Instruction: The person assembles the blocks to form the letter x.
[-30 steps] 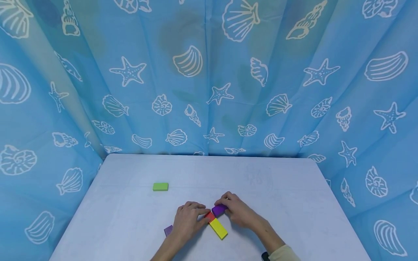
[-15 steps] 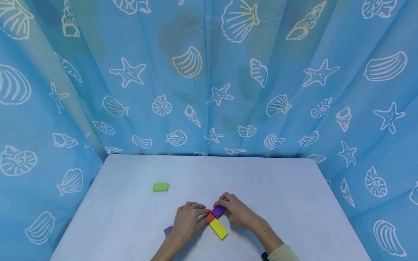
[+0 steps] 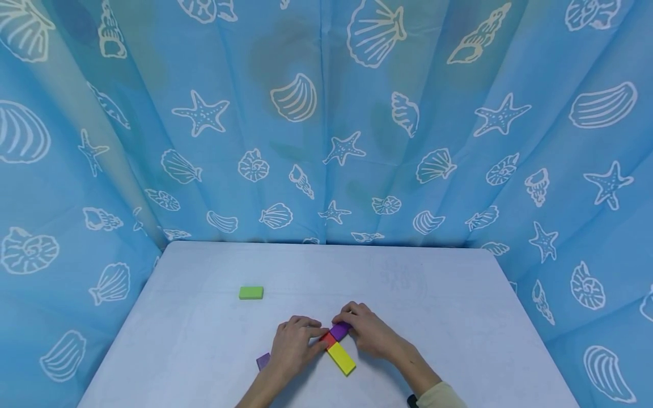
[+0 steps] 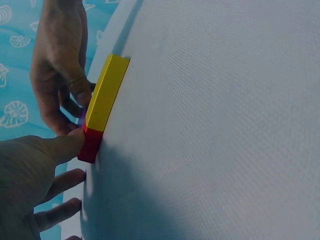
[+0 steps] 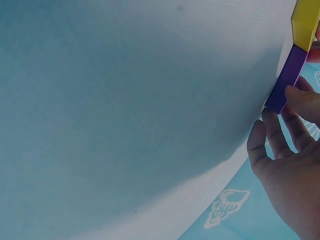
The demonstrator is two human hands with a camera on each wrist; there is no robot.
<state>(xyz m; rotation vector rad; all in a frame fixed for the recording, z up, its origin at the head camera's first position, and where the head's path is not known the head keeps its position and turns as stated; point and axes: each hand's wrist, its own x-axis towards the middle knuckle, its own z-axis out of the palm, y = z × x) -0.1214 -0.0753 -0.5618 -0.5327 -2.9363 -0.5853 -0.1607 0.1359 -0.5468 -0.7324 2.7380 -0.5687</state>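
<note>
In the head view my left hand (image 3: 293, 347) pinches a small red block (image 3: 329, 340) between thumb and index finger, its other fingers spread. My right hand (image 3: 374, 333) holds a purple block (image 3: 340, 331) by its outer end, thumb and fingers bent round it. The purple block's inner end meets the red block's side. A yellow block (image 3: 342, 358) lies flat, end to end with the red one, pointing toward the near right; neither hand grips it. The left wrist view shows the yellow block (image 4: 107, 92) and red block (image 4: 90, 145) in line. In the right wrist view, fingers surround the purple block (image 5: 287, 80).
A light green block (image 3: 251, 293) lies farther back on the left of the white table (image 3: 433, 294). Another purple block (image 3: 263, 361) is partly hidden behind my left wrist. A blue curtain (image 3: 326, 187) with white shells surrounds the table's back and sides.
My right hand has moved slightly left with the purple block, closing the small gap to the red block. My left hand, the red block and the yellow block have stayed nearly still.
</note>
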